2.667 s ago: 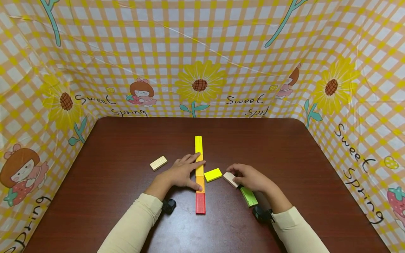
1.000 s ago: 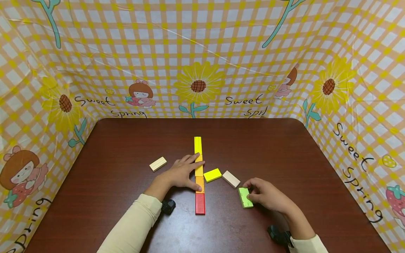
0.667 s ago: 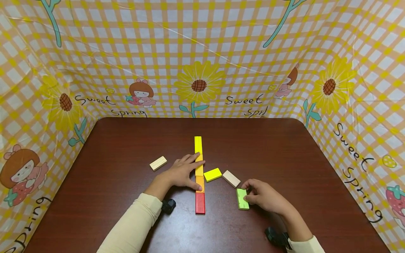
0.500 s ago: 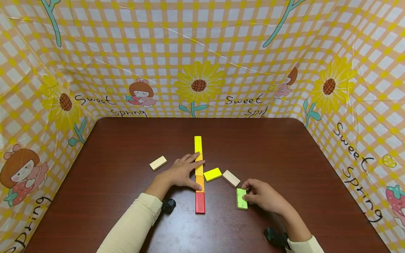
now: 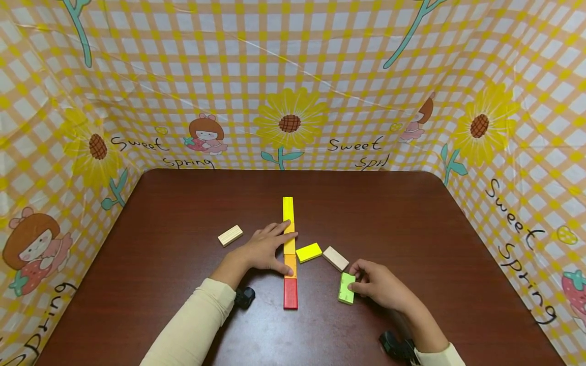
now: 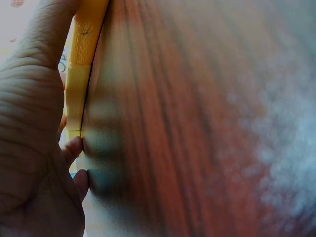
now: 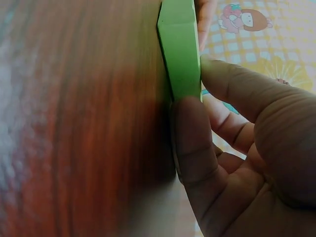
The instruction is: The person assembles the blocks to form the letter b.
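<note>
A straight row of flat wooden blocks runs away from me mid-table: a red block [image 5: 290, 294] nearest, an orange block [image 5: 290, 262], a yellow-orange block [image 5: 289, 246] and a yellow block [image 5: 288, 208] farthest. My left hand [image 5: 264, 249] rests on this row, fingers spread, thumb on the orange block; its palm side fills the left wrist view. To the right of the row, my right hand [image 5: 379, 283] pinches a light green block [image 5: 346, 290] with thumb and fingers. That block lies flat on the table. The right wrist view shows the thumb and a fingertip [image 7: 192, 116] against its edges.
Between row and green block lie another yellow block [image 5: 309, 252] and a pale wooden block [image 5: 336, 258], corners close together. One more pale block [image 5: 230, 236] lies left of my left hand. A checked cloth [image 5: 293, 61] walls in the dark brown table [image 5: 183, 198].
My right hand has left the pale block and taken hold of the green block. The green block has slid left and turned from its slant. My left hand has stayed in place.
</note>
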`<state>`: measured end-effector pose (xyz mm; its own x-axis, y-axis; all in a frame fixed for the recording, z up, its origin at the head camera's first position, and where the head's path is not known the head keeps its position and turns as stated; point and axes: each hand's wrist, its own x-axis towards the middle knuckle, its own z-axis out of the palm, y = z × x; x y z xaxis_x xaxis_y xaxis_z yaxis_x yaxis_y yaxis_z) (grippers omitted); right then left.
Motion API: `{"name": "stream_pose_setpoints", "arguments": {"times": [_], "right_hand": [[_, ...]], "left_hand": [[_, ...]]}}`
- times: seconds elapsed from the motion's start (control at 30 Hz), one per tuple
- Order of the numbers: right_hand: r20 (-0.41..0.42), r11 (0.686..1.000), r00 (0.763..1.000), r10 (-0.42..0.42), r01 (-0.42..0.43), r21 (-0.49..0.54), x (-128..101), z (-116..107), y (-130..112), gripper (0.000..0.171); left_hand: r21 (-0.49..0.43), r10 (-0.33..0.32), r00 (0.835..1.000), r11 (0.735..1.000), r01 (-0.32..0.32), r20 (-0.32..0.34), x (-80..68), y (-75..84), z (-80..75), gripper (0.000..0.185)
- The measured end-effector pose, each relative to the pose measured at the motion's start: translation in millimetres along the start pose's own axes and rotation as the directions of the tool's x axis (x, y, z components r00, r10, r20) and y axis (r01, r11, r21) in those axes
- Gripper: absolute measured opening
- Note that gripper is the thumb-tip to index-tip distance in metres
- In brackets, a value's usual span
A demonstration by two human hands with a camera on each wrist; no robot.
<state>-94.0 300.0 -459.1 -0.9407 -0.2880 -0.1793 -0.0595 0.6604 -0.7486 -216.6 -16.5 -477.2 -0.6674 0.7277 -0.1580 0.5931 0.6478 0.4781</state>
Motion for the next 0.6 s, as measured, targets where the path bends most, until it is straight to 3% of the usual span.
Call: {"name": "stream_pose_setpoints", "arguments": {"times": [0.3,0.6], "right_hand": [[-0.039,0.998,0.999,-0.023,0.02,-0.058,-1.3,3.5,-1.2,0.022],[-0.044,0.999,0.999,-0.021,0.019,-0.046,-2.6,6.5,-9.2,0.021]], "left_hand": [[0.01,0.001,1.0,1.0,-0.001,-0.002,-0.1,2.5,-1.3,0.101],[-0.002,0.0,1.0,1.0,0.0,0.003,-1.5,3.4,-2.7,0.101]]}}
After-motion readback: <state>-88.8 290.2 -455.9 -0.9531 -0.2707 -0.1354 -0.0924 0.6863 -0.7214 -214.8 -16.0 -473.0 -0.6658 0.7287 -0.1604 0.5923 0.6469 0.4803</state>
